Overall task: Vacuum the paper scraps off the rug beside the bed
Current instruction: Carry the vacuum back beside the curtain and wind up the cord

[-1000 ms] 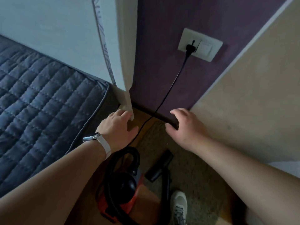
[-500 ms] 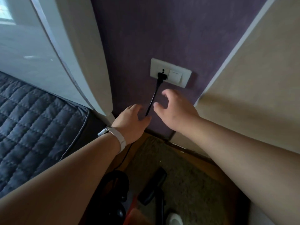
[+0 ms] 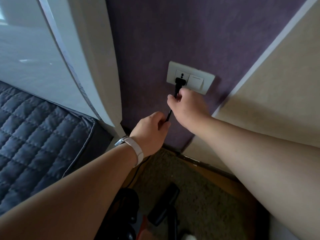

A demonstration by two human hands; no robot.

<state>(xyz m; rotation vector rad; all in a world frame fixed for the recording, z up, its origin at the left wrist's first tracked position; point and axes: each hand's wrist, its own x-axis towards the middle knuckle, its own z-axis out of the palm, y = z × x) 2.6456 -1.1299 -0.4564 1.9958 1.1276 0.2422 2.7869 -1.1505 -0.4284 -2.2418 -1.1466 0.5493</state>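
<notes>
A black plug (image 3: 180, 82) sits in a white wall socket (image 3: 190, 77) on the purple wall. My right hand (image 3: 187, 106) pinches the black power cord (image 3: 168, 116) just below the plug. My left hand (image 3: 150, 130) grips the same cord lower down; a pale watch strap is on that wrist. The vacuum's black nozzle (image 3: 164, 207) lies on the beige rug (image 3: 199, 201) below. The vacuum body (image 3: 128, 210), black with a red part, is partly hidden under my left forearm. No paper scraps are visible.
A bed with a dark quilted cover (image 3: 34, 135) fills the left. Its white headboard panel (image 3: 72, 54) stands against the wall. A beige cupboard side (image 3: 277, 94) rises on the right. A strip of wooden floor (image 3: 216, 175) borders the rug.
Both hands rose from near the floor to the cord. They now hold it below the plug. The view tilted upward toward the socket.
</notes>
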